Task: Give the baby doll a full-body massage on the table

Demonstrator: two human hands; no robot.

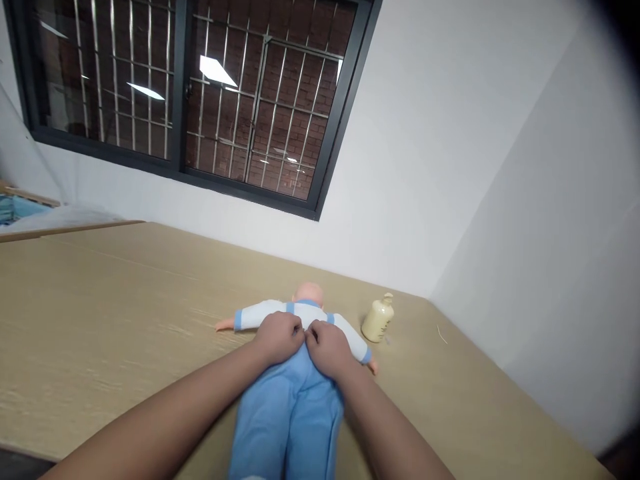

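Observation:
A baby doll [309, 293] lies stretched out on the table, its head pointing away from me and its arms spread. It wears a white top [265, 313] with light-blue trim and light-blue trousers [287, 407]. My left hand [281, 338] is closed at the doll's waist, fingers curled on the upper edge of the trousers. Right beside it, my right hand [327, 347] is closed in the same way, the two hands almost touching. The fingertips and the cloth inside them are mostly hidden.
A cream pump bottle [379, 320] stands right of the doll on the wooden table [125, 320]. A thin pale strand [442, 335] lies farther right. White walls [425, 133] and a barred window [250, 100] rise behind. Blue material [23, 210] shows at far left.

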